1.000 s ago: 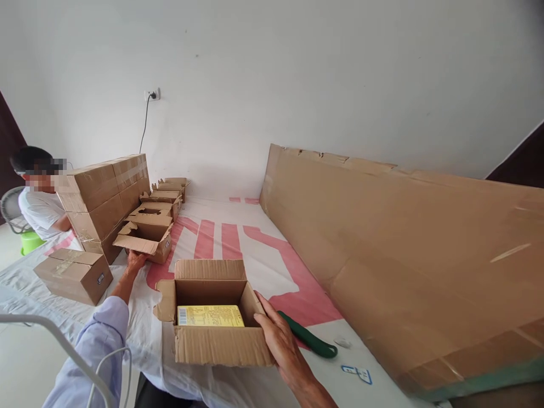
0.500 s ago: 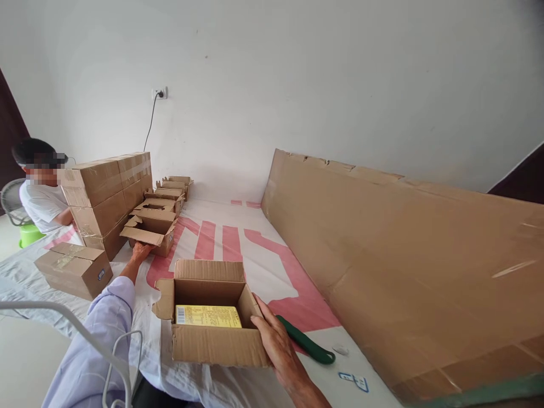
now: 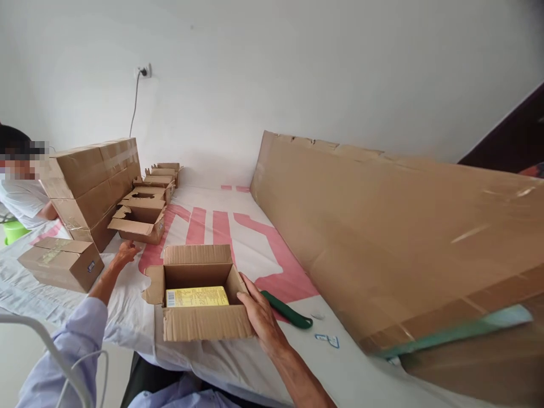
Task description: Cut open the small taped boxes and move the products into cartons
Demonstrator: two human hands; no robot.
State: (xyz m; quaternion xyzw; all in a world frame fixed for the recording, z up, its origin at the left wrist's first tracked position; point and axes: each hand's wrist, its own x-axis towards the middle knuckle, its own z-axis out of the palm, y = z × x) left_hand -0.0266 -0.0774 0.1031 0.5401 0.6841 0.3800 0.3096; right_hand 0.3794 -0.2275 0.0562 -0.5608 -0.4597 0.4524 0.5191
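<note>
An open cardboard box [image 3: 208, 324] stands at the table's front edge with its flaps raised or folded out. Inside it lies a yellow carton [image 3: 198, 296] printed with a barcode and small text. My right hand [image 3: 259, 310] grips the box's right side, thumb at the inner edge and fingers outside. Further left and forward, my left hand [image 3: 126, 253] is just in front of another open cardboard box [image 3: 142, 222]. Its fingers are loosely extended and hold nothing that I can see.
A green-handled tool [image 3: 289, 310] lies right of the near box. Stacked closed boxes [image 3: 91, 190] stand at the left, with a single taped box [image 3: 62, 263] before them. A large cardboard sheet [image 3: 382, 226] leans along the right. A person [image 3: 21, 198] sits at far left.
My left hand has drawn back slightly from the farther open box. My right hand keeps hold of the near box. The view has shifted right and a little downward.
</note>
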